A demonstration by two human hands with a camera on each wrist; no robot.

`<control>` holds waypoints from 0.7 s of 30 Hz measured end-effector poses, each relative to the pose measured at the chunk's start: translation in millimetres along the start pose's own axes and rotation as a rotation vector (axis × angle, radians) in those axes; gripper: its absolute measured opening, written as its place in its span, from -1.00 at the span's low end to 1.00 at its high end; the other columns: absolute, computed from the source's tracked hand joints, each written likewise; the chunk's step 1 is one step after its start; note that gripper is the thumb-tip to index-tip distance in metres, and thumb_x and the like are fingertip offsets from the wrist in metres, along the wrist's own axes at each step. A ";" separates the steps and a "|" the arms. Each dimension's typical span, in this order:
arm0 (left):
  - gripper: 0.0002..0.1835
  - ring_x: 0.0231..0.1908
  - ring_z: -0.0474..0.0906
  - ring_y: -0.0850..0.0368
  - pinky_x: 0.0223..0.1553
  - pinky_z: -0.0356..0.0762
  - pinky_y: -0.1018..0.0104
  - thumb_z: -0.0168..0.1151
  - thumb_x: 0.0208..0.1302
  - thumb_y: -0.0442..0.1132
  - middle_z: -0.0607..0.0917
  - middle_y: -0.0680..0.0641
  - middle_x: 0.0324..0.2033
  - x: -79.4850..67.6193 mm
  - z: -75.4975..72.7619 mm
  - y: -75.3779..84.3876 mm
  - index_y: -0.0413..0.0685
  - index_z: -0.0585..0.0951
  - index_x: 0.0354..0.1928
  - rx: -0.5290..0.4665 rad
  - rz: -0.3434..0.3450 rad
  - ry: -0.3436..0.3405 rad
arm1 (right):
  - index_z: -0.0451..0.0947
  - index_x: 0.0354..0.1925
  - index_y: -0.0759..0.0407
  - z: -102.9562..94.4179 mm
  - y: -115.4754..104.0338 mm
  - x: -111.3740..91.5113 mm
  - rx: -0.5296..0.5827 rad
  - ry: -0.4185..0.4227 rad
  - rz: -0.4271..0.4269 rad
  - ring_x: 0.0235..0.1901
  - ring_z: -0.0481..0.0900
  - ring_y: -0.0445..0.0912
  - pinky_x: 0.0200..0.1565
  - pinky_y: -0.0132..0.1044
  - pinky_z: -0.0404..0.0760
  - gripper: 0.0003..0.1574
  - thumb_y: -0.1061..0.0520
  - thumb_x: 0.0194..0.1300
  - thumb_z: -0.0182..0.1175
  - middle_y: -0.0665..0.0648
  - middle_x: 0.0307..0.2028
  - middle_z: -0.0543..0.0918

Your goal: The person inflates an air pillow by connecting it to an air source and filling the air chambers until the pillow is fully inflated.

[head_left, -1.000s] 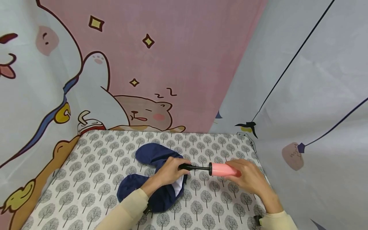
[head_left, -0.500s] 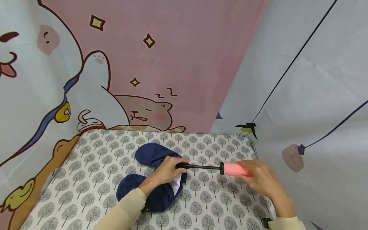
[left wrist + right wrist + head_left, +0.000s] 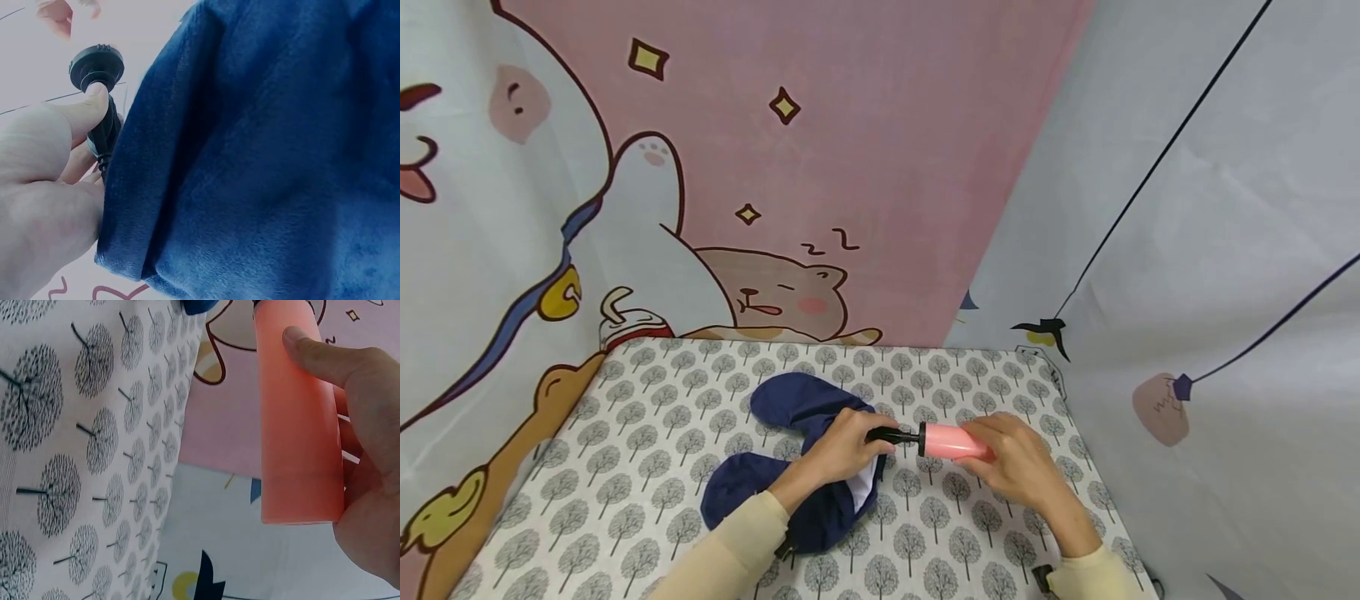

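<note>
In the head view my left hand [image 3: 842, 450] grips the black end [image 3: 891, 435] of a small hand pump, over a navy U-shaped neck pillow [image 3: 797, 400]. My right hand [image 3: 1018, 462] holds the pump's pink barrel [image 3: 951, 442], its fingers around it. Only a short bit of black rod shows between barrel and black end. The left wrist view has my left thumb and fingers around the black part [image 3: 103, 128], beside the pillow's blue plush [image 3: 250, 156]. A ribbed piece lies below the fingers; where it leads is hidden. In the right wrist view the barrel [image 3: 300, 437] lies along my right hand [image 3: 375, 425].
A table [image 3: 647, 433] covered in white cloth with grey trees lies under the hands. Behind it hangs a pink and white cartoon curtain [image 3: 887, 167], with a pale curtain wall [image 3: 1240, 208] at the right. White lining [image 3: 862, 487] shows at the pillow's edge.
My right hand first drew the barrel right, baring more rod, then pushed it back left, closer to my left hand than a second ago. My left hand and the neck pillow stay nearly still.
</note>
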State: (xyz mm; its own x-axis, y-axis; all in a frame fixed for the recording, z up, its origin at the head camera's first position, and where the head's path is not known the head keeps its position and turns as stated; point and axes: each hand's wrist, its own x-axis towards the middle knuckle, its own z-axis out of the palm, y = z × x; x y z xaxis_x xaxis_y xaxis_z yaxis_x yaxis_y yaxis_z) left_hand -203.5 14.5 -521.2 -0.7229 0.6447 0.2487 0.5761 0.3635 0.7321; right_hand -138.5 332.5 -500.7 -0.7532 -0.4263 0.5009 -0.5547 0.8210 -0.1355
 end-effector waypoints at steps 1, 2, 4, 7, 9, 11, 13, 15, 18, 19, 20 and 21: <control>-0.65 -0.50 0.47 0.45 -0.37 0.43 0.49 0.51 0.49 -0.33 0.93 -0.15 -0.02 0.1 0.5 -0.6 -0.16 0.82 0.26 0.000 0.001 0.000 | 0.89 0.07 0.17 1.6 -1.7 1.1 -0.012 -0.001 -0.003 -0.20 0.82 -0.05 -0.18 -0.20 0.76 -0.30 -0.01 -0.04 0.85 0.14 -0.08 0.94; -0.65 -0.48 0.48 0.45 -0.35 0.44 0.48 0.52 0.50 -0.32 0.93 -0.14 -0.02 0.1 0.8 -1.1 -0.17 0.82 0.26 0.001 0.002 0.000 | 0.89 0.08 0.18 3.1 -3.1 2.0 -0.023 -0.002 -0.006 -0.19 0.83 -0.03 -0.17 -0.16 0.78 -0.29 -0.03 -0.04 0.85 0.15 -0.08 0.94; -0.65 -0.48 0.49 0.45 -0.35 0.45 0.48 0.51 0.50 -0.31 0.93 -0.14 -0.02 0.1 1.3 -2.0 -0.17 0.82 0.26 0.001 -0.002 -0.001 | 0.88 0.09 0.18 5.1 -4.5 3.0 -0.035 -0.013 -0.002 -0.16 0.85 0.01 -0.11 -0.10 0.82 -0.28 -0.05 -0.02 0.85 0.16 -0.06 0.94; -0.65 -0.46 0.53 0.46 -0.33 0.49 0.47 0.50 0.52 -0.29 0.93 -0.14 0.00 -0.1 0.6 -1.7 -0.13 0.81 0.28 -0.005 -0.007 0.002 | 0.87 0.11 0.13 3.6 -3.5 3.0 -0.032 -0.044 0.026 -0.08 0.88 0.05 -0.02 -0.01 0.85 -0.28 -0.06 0.00 0.85 0.15 -0.02 0.94; -0.65 -0.47 0.53 0.46 -0.34 0.49 0.47 0.49 0.54 -0.27 0.93 -0.14 0.02 0.3 -0.1 -0.4 -0.11 0.81 0.29 -0.011 -0.009 0.002 | 0.88 0.12 0.11 -0.4 0.1 1.3 -0.018 -0.053 0.044 -0.06 0.89 0.05 0.01 0.01 0.86 -0.28 -0.05 0.00 0.85 0.13 -0.01 0.94; -0.65 -0.50 0.50 0.48 -0.34 0.49 0.48 0.48 0.55 -0.26 0.92 -0.15 0.04 0.9 -0.2 -0.2 -0.10 0.81 0.29 -0.020 -0.005 0.002 | 0.88 0.12 0.08 -5.6 4.8 -1.2 0.002 -0.052 0.055 -0.06 0.90 0.03 0.00 0.01 0.87 -0.28 -0.02 -0.02 0.86 0.12 -0.01 0.94; -0.64 -0.58 0.40 0.48 -0.38 0.44 0.49 0.48 0.55 -0.24 0.92 -0.15 0.02 1.2 -0.4 -0.1 -0.10 0.81 0.30 -0.014 -0.006 -0.002 | 0.88 0.12 0.06 -10.8 10.0 -4.4 0.021 -0.057 0.059 -0.10 0.89 -0.01 -0.05 -0.03 0.86 -0.30 -0.01 -0.02 0.85 0.10 -0.03 0.94; -0.63 -0.66 0.27 0.47 -0.42 0.37 0.50 0.48 0.56 -0.23 0.91 -0.17 -0.09 1.3 -0.4 -0.6 -0.10 0.80 0.31 -0.007 -0.010 -0.009 | 0.89 0.12 0.03 -15.9 15.1 -7.6 0.035 -0.067 0.065 -0.16 0.87 -0.06 -0.11 -0.09 0.84 -0.31 -0.02 -0.01 0.84 0.07 -0.05 0.94; -0.62 -0.73 0.12 0.44 -0.47 0.26 0.51 0.49 0.55 -0.26 0.88 -0.17 -0.21 1.0 -0.9 -0.9 -0.10 0.79 0.33 0.000 -0.017 -0.013 | 0.89 0.12 -0.02 -22.1 22.7 -12.4 0.042 -0.087 0.076 -0.17 0.85 -0.08 -0.13 -0.12 0.81 -0.35 -0.04 0.04 0.82 0.05 -0.03 0.93; -0.62 -0.74 0.11 0.44 -0.48 0.25 0.51 0.49 0.55 -0.26 0.87 -0.17 -0.21 0.8 -1.0 -1.4 -0.10 0.79 0.33 0.001 -0.018 -0.013 | 0.89 0.13 -0.03 -24.0 25.3 -14.1 0.039 -0.093 0.083 -0.15 0.85 -0.06 -0.11 -0.09 0.82 -0.35 -0.05 0.05 0.81 0.05 -0.02 0.93; -0.62 -0.74 0.10 0.45 -0.47 0.25 0.51 0.48 0.55 -0.27 0.87 -0.17 -0.23 0.6 -0.9 -1.9 -0.10 0.79 0.33 0.002 -0.018 -0.013 | 0.89 0.14 -0.02 -26.0 27.9 -15.8 0.036 -0.096 0.091 -0.13 0.86 -0.03 -0.10 -0.05 0.83 -0.34 -0.04 0.04 0.81 0.06 -0.01 0.93; -0.62 -0.74 0.11 0.45 -0.47 0.26 0.51 0.49 0.54 -0.28 0.88 -0.17 -0.19 0.2 -0.9 -2.2 -0.12 0.79 0.33 -0.001 -0.016 -0.010 | 0.88 0.14 0.00 -28.1 30.4 -17.6 0.037 -0.099 0.097 -0.11 0.87 0.00 -0.08 0.00 0.84 -0.33 -0.03 0.04 0.82 0.07 0.01 0.93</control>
State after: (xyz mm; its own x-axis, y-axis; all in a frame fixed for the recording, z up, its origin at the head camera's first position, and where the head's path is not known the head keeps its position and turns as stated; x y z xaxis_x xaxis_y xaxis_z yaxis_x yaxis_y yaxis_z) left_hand -205.3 13.3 -522.2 -0.7280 0.6455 0.2309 0.5642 0.3729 0.7366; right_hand -132.2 375.6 -489.7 -0.8340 -0.3824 0.3978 -0.4889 0.8463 -0.2116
